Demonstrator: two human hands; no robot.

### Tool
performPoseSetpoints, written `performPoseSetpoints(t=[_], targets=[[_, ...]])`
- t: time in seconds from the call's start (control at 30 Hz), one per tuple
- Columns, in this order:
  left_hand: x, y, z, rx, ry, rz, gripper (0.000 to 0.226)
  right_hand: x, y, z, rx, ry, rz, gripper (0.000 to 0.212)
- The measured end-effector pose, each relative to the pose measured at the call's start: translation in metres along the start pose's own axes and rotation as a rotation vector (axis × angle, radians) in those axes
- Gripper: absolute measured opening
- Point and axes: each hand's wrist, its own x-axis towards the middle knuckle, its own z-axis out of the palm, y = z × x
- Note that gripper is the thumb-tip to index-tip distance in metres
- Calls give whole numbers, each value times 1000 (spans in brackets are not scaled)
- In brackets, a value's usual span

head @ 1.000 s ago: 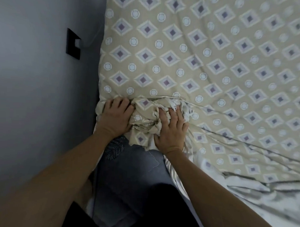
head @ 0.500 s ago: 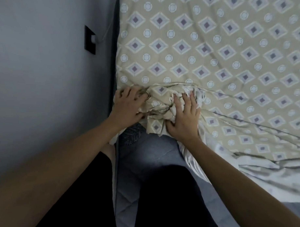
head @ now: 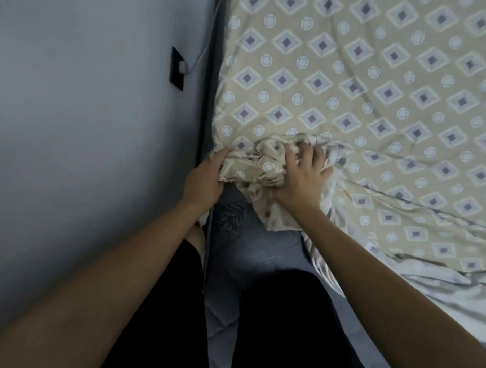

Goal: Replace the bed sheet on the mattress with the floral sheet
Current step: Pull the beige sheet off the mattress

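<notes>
Your left hand (head: 202, 179): curled, grips bunched sheet (head: 349, 105) corner. Your right hand (head: 301, 180): fingers spread, pressing the bunch w/ thumb tucked in. Mattress (head: 261, 253) bare below.

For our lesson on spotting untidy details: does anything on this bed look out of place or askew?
Yes. The beige diamond-patterned sheet is bunched into a crumpled wad at its near corner, gripped by the left hand and right hand. It has come off there, baring the grey quilted mattress.
</notes>
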Motion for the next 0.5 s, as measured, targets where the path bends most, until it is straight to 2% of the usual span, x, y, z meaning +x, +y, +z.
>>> performPoseSetpoints(t=[0.1, 0.17, 0.23, 0.4, 0.5], targets=[[6, 1, -7, 170, 80, 63, 69, 23, 11, -4, -31, 152, -59, 72], [23, 17, -25, 224, 162, 126, 62, 36, 18, -14, 8, 249, -71, 58], [51, 39, -47, 254, 244, 180, 54, 54, 24, -31, 80, 340, -57, 52], [145, 100, -107, 267, 409, 312, 54, 118, 42, -111, 132, 567, -14, 47], [179, 129, -134, 275, 437, 327, 50, 151, 50, -147, 73, 551, 39, 52]])
